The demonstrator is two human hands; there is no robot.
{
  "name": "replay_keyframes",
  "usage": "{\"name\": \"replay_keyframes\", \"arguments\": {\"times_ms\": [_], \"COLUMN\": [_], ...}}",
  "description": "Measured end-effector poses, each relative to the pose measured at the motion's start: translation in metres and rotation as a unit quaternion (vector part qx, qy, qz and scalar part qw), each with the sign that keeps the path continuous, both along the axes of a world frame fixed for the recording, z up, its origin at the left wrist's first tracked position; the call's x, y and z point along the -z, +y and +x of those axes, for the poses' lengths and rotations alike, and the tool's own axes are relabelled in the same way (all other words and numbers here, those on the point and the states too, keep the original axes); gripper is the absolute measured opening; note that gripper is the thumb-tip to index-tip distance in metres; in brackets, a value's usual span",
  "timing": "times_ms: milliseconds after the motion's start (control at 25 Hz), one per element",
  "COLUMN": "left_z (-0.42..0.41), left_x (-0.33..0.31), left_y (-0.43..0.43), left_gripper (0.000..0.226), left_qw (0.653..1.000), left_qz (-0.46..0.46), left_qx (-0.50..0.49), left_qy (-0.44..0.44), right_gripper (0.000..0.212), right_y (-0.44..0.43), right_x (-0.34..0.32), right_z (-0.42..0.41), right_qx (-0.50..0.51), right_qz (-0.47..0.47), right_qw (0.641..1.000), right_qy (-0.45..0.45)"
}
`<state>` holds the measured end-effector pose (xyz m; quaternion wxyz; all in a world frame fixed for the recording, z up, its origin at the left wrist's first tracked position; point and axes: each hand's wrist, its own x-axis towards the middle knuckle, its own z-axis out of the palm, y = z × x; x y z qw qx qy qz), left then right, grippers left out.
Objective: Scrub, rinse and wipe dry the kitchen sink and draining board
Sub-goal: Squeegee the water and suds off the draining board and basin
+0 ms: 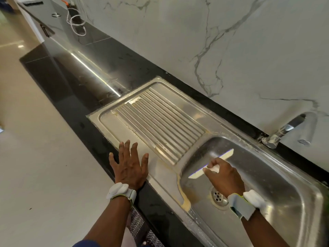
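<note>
Worktop: black stone [106, 56], backed by a white veined wall [178, 32].
Sink [276, 184]: inset at right, draining board [160, 122] adjoining at left.
Left hand [130, 168]: laid flat, fingers spread, on the board's near rim.
Right hand [224, 177]: held inside the basin, a small white object [212, 168] pinched.

The dull stainless-steel sink basin [270, 182], with a round drain [218, 196] in its floor, adjoins a ribbed steel draining board [160, 125] on its left. Yellowish grime [183, 195] lines their shared edge.
</note>
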<state>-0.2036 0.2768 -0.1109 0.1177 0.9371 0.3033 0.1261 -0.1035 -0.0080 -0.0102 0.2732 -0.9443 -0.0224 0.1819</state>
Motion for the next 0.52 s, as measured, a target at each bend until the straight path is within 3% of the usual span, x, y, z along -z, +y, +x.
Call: {"name": "replay_keyframes", "arguments": {"times_ms": [80, 200, 400, 520], "left_z": [-0.001, 0.009, 0.064, 0.112], "left_x": [0.0, -0.004, -0.019, -0.026], "left_y": [0.002, 0.002, 0.0, -0.009], "left_gripper": [0.072, 0.075, 0.072, 0.068], "left_qw": [0.999, 0.995, 0.979, 0.961], "left_qz": [0.016, 0.025, 0.012, 0.002], "left_qx": [0.037, 0.09, 0.201, 0.276], "left_qy": [0.013, 0.017, 0.022, 0.009], "right_gripper": [0.011, 0.028, 0.031, 0.026], "right_y": [0.0, 0.004, 0.025, 0.036], "right_x": [0.004, 0.012, 0.017, 0.022], "right_z": [0.002, 0.013, 0.033, 0.044], "right_qx": [0.031, 0.071, 0.229, 0.289], "right_qz": [0.044, 0.081, 0.217, 0.234], "right_qw": [0.998, 0.992, 0.948, 0.928], "right_qy": [0.022, 0.062, 0.033, 0.002]}}
